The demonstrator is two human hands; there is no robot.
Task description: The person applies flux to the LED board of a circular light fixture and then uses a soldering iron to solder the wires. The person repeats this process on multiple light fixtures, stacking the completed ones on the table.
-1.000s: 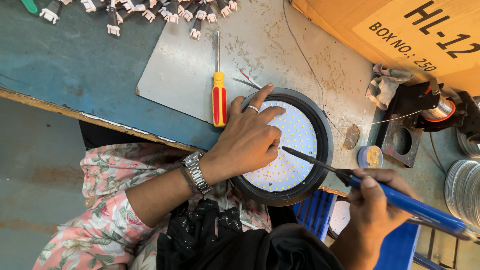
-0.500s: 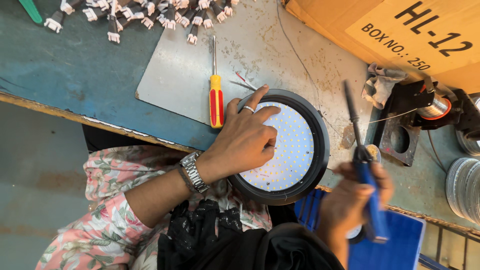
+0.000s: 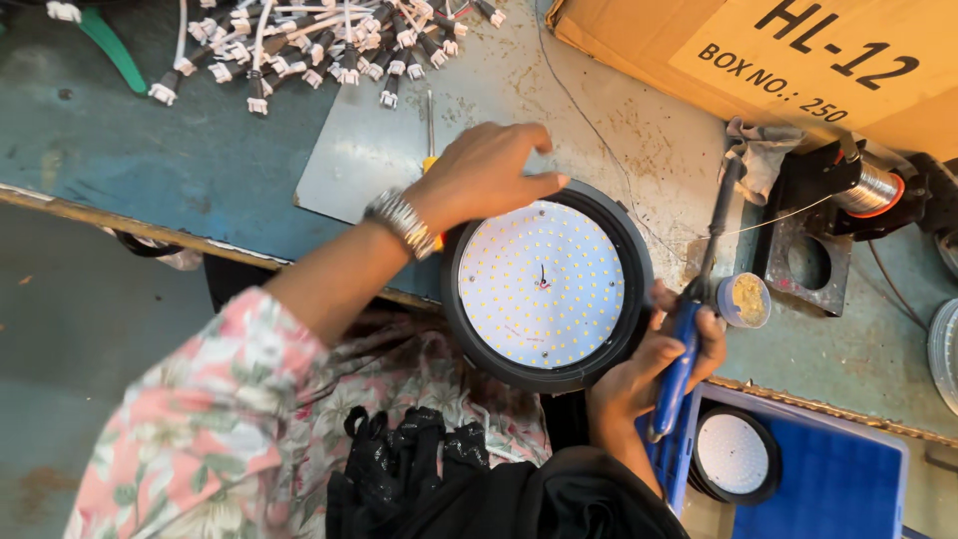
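Observation:
A round LED lamp [image 3: 544, 284], a black rim around a white board dotted with small yellow LEDs, lies at the table's near edge. My left hand [image 3: 489, 170], a metal watch on its wrist, lies over the lamp's upper left rim with the fingers stretched out and holds nothing. It covers the handle of a screwdriver [image 3: 430, 118], so only the shaft shows. My right hand [image 3: 649, 374] sits at the lamp's lower right rim. It grips a blue-handled soldering iron [image 3: 685, 354], whose dark tip points up and away from the lamp.
A small tin of flux [image 3: 744, 299], a black metal stand [image 3: 808, 262] and a solder spool [image 3: 870, 186] sit right of the lamp. Behind them is a cardboard box [image 3: 699, 40]. Several white wire connectors [image 3: 319, 40] lie at the back. A blue crate [image 3: 828, 479] below holds another lamp.
My left hand slid off the lamp's LED face up to its upper left rim. My right hand swung the soldering iron off the lamp, and its tip points up at the right.

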